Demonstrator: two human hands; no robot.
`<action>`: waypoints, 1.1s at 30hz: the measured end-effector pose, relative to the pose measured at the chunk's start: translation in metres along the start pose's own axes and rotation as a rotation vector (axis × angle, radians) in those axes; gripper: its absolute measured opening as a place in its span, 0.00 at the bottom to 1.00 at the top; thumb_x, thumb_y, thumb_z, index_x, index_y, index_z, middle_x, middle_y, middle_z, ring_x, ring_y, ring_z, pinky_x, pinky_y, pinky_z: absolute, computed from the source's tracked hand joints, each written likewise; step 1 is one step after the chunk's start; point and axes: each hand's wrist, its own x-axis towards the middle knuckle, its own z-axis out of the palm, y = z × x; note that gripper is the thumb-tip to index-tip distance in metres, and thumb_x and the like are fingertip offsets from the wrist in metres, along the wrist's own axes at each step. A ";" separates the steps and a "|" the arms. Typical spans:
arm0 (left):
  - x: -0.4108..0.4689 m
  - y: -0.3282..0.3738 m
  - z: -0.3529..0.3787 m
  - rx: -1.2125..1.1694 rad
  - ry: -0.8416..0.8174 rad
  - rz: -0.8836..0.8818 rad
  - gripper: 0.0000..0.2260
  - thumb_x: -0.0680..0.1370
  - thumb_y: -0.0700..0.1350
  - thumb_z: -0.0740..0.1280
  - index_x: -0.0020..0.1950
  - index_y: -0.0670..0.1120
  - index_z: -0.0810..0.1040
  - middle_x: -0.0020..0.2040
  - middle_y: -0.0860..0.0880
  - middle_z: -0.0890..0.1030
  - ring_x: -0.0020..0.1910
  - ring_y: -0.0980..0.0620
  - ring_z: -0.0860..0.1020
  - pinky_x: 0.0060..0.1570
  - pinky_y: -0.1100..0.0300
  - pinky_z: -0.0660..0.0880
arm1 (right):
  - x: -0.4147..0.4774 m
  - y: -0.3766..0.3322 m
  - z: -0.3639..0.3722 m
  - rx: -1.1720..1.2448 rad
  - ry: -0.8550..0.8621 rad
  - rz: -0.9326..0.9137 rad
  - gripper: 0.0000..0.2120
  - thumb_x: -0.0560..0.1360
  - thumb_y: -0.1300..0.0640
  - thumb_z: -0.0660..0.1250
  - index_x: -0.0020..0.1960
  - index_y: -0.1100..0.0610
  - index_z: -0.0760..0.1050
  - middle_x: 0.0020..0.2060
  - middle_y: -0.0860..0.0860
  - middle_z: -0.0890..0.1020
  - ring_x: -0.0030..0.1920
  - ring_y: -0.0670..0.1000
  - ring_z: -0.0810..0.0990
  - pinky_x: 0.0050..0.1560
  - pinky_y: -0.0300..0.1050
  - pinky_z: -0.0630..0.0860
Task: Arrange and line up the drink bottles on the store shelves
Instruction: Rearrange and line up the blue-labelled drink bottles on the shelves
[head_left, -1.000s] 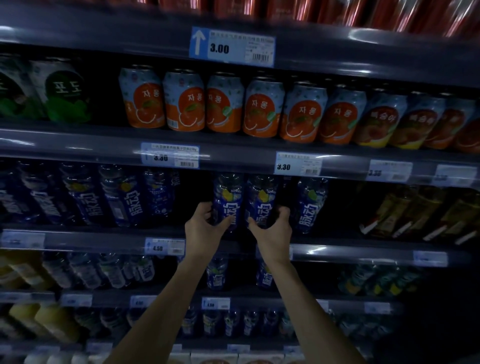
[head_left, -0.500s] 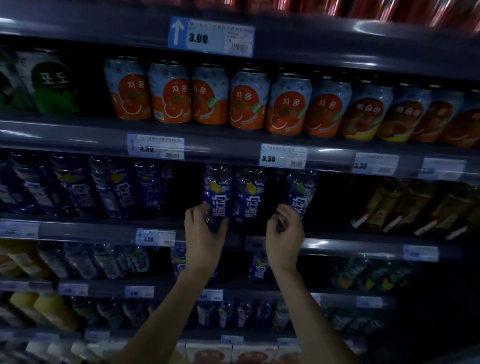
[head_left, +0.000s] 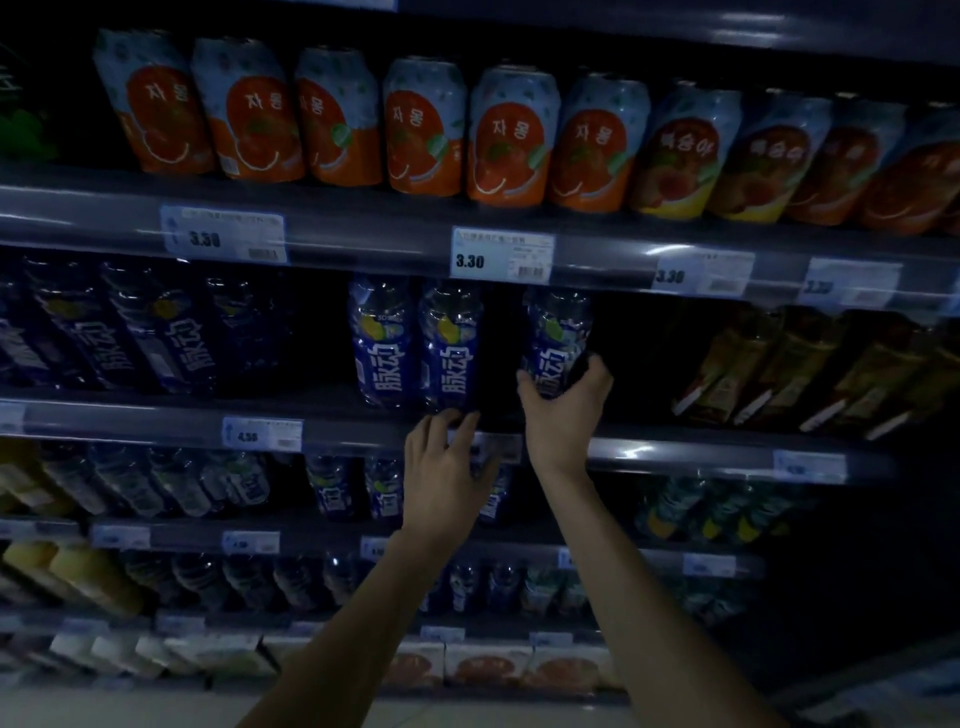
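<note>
Three blue-labelled drink bottles stand on the middle shelf (head_left: 156, 421). Two are side by side, the left bottle (head_left: 381, 345) and the middle bottle (head_left: 451, 348). A dark gap separates them from the right bottle (head_left: 556, 338). My right hand (head_left: 563, 410) is wrapped around the lower part of the right bottle. My left hand (head_left: 441, 467) hovers by the shelf edge just below the middle bottle, fingers spread, holding nothing. More blue bottles (head_left: 171, 332) lean in a row at the left of the same shelf.
Orange and peach cans (head_left: 426, 130) line the shelf above, with price tags (head_left: 501, 254) on its rail. Brown-yellow packs (head_left: 789, 364) fill the right of the middle shelf. Lower shelves hold small bottles (head_left: 208, 483), yellow juice (head_left: 78, 571) and cartons (head_left: 488, 665).
My right hand moved from between the bottles to the right bottle and took hold of it. My left hand let go of the paired bottles and dropped to the shelf edge. The view moved closer.
</note>
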 end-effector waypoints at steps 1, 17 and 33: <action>0.000 0.001 0.001 0.020 0.016 -0.005 0.22 0.77 0.51 0.67 0.68 0.43 0.71 0.65 0.41 0.72 0.67 0.38 0.66 0.66 0.43 0.64 | 0.002 0.000 0.001 0.012 0.005 -0.002 0.37 0.70 0.53 0.76 0.71 0.63 0.61 0.65 0.57 0.68 0.63 0.49 0.68 0.61 0.27 0.62; 0.010 0.003 0.002 0.045 0.072 -0.074 0.22 0.76 0.53 0.67 0.66 0.44 0.74 0.62 0.43 0.74 0.65 0.40 0.67 0.65 0.44 0.64 | 0.016 0.002 0.007 0.112 0.051 0.026 0.32 0.65 0.57 0.79 0.63 0.61 0.68 0.55 0.54 0.73 0.53 0.48 0.75 0.51 0.30 0.71; 0.008 -0.011 -0.022 -0.153 0.158 -0.096 0.21 0.73 0.49 0.71 0.63 0.42 0.75 0.59 0.42 0.76 0.60 0.42 0.71 0.61 0.47 0.69 | -0.023 -0.002 -0.020 0.153 0.074 -0.107 0.33 0.62 0.59 0.80 0.62 0.54 0.69 0.51 0.39 0.74 0.50 0.30 0.74 0.48 0.22 0.68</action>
